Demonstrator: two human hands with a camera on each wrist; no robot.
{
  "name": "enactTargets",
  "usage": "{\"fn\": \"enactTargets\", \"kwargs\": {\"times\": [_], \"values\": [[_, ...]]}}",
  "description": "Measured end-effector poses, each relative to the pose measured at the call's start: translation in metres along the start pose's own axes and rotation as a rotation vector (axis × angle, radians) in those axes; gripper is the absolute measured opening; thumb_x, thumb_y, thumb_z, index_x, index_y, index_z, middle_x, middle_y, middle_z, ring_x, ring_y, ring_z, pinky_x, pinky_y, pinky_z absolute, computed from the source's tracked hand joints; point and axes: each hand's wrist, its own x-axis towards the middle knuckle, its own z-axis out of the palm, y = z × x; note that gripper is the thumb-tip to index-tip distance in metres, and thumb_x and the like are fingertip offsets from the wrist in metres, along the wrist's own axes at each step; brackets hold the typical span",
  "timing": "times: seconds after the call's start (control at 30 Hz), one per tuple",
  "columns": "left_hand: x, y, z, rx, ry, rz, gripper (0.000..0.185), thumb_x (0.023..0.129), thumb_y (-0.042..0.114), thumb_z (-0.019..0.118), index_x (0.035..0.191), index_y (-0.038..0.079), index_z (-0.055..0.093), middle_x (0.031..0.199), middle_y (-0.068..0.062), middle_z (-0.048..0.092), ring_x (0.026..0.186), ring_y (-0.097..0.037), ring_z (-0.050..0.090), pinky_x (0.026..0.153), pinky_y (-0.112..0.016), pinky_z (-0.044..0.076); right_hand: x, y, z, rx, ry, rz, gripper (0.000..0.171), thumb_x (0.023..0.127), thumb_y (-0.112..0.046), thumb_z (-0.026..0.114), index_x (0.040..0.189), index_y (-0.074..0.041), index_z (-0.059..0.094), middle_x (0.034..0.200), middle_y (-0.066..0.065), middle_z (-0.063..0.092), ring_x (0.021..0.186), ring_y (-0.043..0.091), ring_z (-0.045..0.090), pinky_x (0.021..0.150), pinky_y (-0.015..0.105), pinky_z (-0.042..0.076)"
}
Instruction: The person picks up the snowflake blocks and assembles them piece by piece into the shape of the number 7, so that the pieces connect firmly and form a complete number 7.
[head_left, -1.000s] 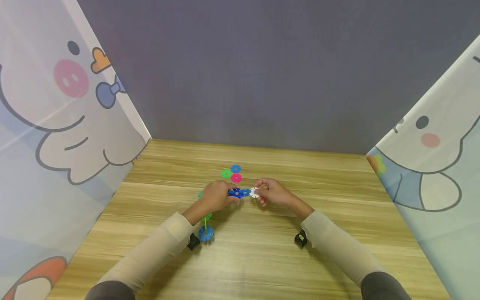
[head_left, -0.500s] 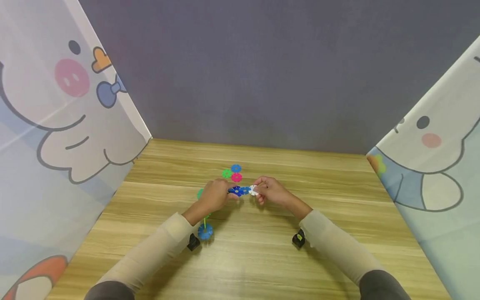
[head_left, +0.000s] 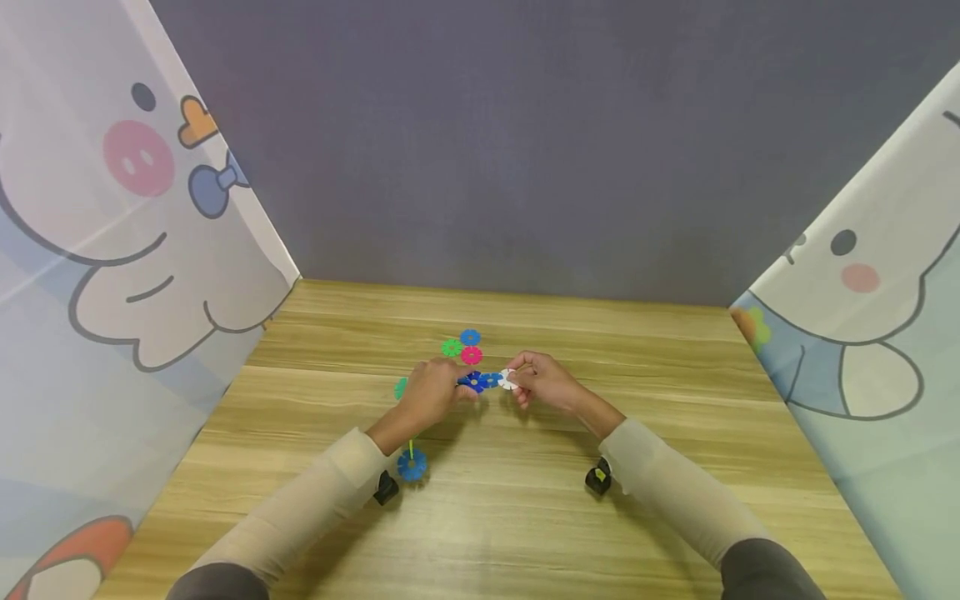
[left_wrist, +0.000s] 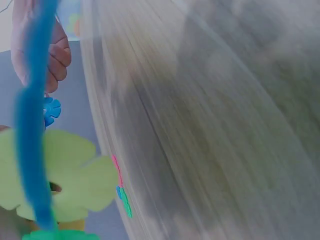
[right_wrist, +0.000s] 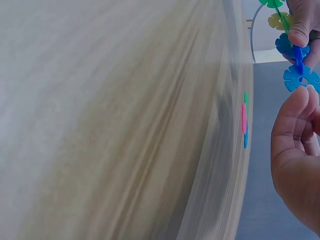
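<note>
A chain of snowflake-shaped interlocking discs is held between both hands above the table. My left hand [head_left: 433, 392] pinches it by a dark blue disc [head_left: 474, 382]. Beyond that sits a lighter blue disc [head_left: 491, 381], then a white disc [head_left: 507, 379] that my right hand [head_left: 547, 381] pinches between thumb and fingers, right at the blue disc's edge. From the left hand the chain trails back under the wrist, with a teal-green disc [head_left: 401, 387] and a blue end disc [head_left: 412, 465] showing. A yellow disc [left_wrist: 75, 175] fills much of the left wrist view's lower left.
Behind the hands, a green disc [head_left: 452, 347], a blue disc [head_left: 470, 337] and a pink disc [head_left: 471, 355] lie close together on the wooden table [head_left: 637, 358]. A grey wall [head_left: 480, 150] rises at the back, with cartoon-printed panels either side.
Both hands have shifted very slightly away from the body with the chain, keeping the same grips. The three loose discs have stayed in place.
</note>
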Motion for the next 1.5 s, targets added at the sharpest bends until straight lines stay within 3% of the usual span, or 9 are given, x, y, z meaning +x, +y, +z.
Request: {"fn": "enactTargets", "kwargs": {"times": [0.3, 0.63, 1.03, 1.5], "values": [[0.0, 0.0, 0.0, -0.008, -0.009, 0.005, 0.049, 0.072, 0.038, 0.076, 0.114, 0.013, 0.072, 0.104, -0.006, 0.074, 0.092, -0.027, 0.07, 0.076, -0.045, 0.057, -0.003, -0.003, 0.003, -0.008, 0.013, -0.001, 0.019, 0.096, -0.005, 0.053, 0.112, 0.004, 0.052, 0.071, 0.01, 0.059, 0.053, 0.01, 0.054, 0.05, 0.023, 0.051], [0.0, 0.002, 0.002, 0.005, 0.016, -0.001, 0.049, 0.073, 0.038, 0.075, 0.114, 0.014, 0.072, 0.101, -0.004, 0.075, 0.087, -0.026, 0.069, 0.069, -0.042, 0.057, -0.002, -0.005, 0.007, -0.015, 0.023, -0.004, 0.019, 0.097, -0.005, 0.052, 0.113, 0.005, 0.05, 0.068, 0.004, 0.059, 0.053, 0.01, 0.054, 0.051, 0.023, 0.051], [0.0, -0.003, -0.004, -0.027, -0.067, 0.011, 0.049, 0.073, 0.039, 0.077, 0.114, 0.012, 0.071, 0.113, -0.007, 0.072, 0.102, -0.027, 0.069, 0.078, -0.041, 0.059, -0.003, -0.001, 0.007, -0.118, -0.013, -0.011, 0.017, 0.097, -0.01, 0.055, 0.111, 0.0, 0.053, 0.078, 0.02, 0.064, 0.056, 0.013, 0.057, 0.053, 0.027, 0.053], [-0.002, -0.004, -0.008, -0.032, -0.075, 0.021, 0.05, 0.073, 0.039, 0.077, 0.114, 0.011, 0.071, 0.111, -0.007, 0.072, 0.098, -0.026, 0.07, 0.076, -0.037, 0.059, 0.002, 0.0, 0.001, -0.238, -0.057, -0.024, 0.018, 0.097, -0.019, 0.057, 0.11, -0.005, 0.056, 0.084, 0.02, 0.065, 0.061, 0.016, 0.057, 0.054, 0.031, 0.054]]}}
